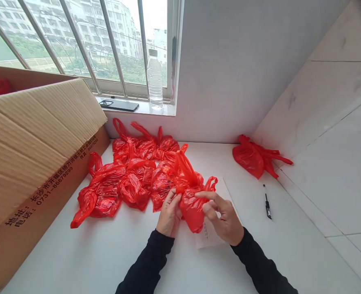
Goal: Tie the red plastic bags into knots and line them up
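A red plastic bag (193, 212), knotted near its top with loose handles above, is between my hands over the white table. My left hand (169, 213) pinches it at the left side of the knot. At the bag's right side is my right hand (224, 216), thumb and index finger apart, the fingertips touching the plastic by a handle loop. Partly under the bag and my right hand lies a white sheet of paper (212, 241) with handwriting. Several tied red bags (136, 188) sit together just to the left and behind.
An open cardboard box (45, 134) with red plastic inside stands at the left. Another red bag (250, 158) rests at the back right, with a black pen (267, 205) in front of it. The windowsill holds a phone (120, 105) and a water bottle (155, 79).
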### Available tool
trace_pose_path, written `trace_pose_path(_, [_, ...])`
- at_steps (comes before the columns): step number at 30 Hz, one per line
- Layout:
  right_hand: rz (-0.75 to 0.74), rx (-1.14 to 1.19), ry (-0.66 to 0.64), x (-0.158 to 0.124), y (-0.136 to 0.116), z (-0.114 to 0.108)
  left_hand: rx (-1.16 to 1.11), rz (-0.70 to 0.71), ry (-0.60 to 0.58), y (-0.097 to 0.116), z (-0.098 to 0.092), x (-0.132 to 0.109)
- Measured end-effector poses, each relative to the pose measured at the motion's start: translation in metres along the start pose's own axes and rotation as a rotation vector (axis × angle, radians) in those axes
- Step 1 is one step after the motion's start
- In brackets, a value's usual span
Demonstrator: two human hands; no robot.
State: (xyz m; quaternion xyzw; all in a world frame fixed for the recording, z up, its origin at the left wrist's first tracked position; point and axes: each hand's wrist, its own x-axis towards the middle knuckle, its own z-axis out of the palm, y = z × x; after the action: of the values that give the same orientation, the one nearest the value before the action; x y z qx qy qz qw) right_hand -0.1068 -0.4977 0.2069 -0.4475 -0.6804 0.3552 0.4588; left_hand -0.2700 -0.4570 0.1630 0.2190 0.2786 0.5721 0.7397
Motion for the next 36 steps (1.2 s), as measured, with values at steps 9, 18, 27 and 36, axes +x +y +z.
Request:
trace_pose_path(9, [0.255,0.252,0.480,0.019,0.050,-0.030,-0.324,0.064,0.166,0.008,-0.004,0.007])
trace_pose_path(18, [0.228,0.192,0.153,0.013,0.049,-0.006,-0.034,-0.069,-0.136,0.003,0.007,-0.006])
trace_pose_path(27, [0.203,0.253,0.052,0.012,0.041,-0.010,0.028,-0.023,-0.128,-0.001,0.002,-0.002])
trace_pose_path(36, [0.194,0.289,0.081,0.009,0.040,-0.006,0.096,0.002,-0.095,-0.002,0.002,-0.004])
